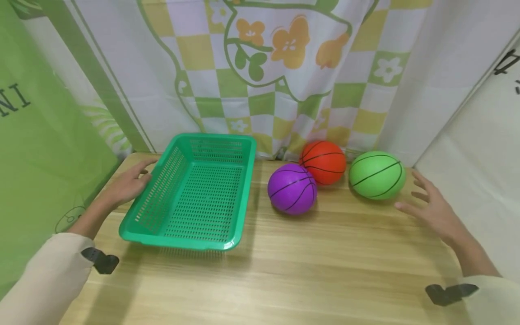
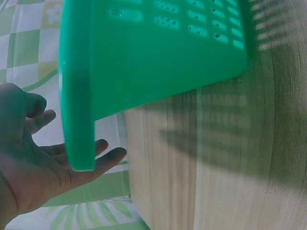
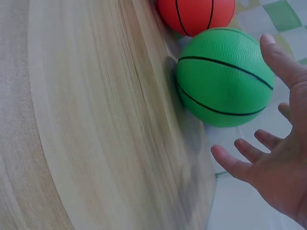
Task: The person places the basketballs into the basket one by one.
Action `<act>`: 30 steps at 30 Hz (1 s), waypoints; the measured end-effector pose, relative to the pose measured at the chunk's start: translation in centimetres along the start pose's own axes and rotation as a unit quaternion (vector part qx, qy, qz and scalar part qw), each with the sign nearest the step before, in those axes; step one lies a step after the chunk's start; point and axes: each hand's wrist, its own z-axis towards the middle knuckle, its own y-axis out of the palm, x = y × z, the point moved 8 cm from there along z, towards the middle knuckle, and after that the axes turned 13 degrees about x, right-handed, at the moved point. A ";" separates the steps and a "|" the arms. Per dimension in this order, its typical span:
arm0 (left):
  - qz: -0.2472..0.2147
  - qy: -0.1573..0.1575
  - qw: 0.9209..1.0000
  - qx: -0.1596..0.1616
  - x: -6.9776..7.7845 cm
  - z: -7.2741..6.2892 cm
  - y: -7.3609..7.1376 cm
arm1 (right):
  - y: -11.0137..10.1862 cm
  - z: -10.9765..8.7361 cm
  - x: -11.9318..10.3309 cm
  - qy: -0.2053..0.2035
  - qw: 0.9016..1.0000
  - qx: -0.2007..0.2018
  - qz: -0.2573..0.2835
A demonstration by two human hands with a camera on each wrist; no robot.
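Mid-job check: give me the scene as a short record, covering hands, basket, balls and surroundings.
left hand: at the left side of the basket, contact unclear
right hand: right of the green ball, fingers spread, holding nothing
basket: green, slotted, on the table, left of all balls
purple ball: nearest the basket
red ball: behind and right of the purple ball
green ball: rightmost
table: wood-grain top
backdrop: patterned cloth behind the table

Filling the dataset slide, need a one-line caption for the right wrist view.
Right hand, fingers spread, near a green ball and a partly cropped red ball on a wood-grain table.
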 end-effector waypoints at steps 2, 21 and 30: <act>-0.010 -0.002 1.000 -0.006 -0.2 0.1 0.1 | 0.0 0.0 0.4 0.003 1.000 -0.006 0.011; -0.107 -0.050 0.992 -0.038 -1.9 0.5 1.0 | 0.3 1.7 1.5 0.006 0.998 -0.041 0.046; -0.152 -0.073 0.983 -0.074 -2.4 0.1 1.5 | 1.2 2.6 1.5 0.020 0.994 -0.057 0.094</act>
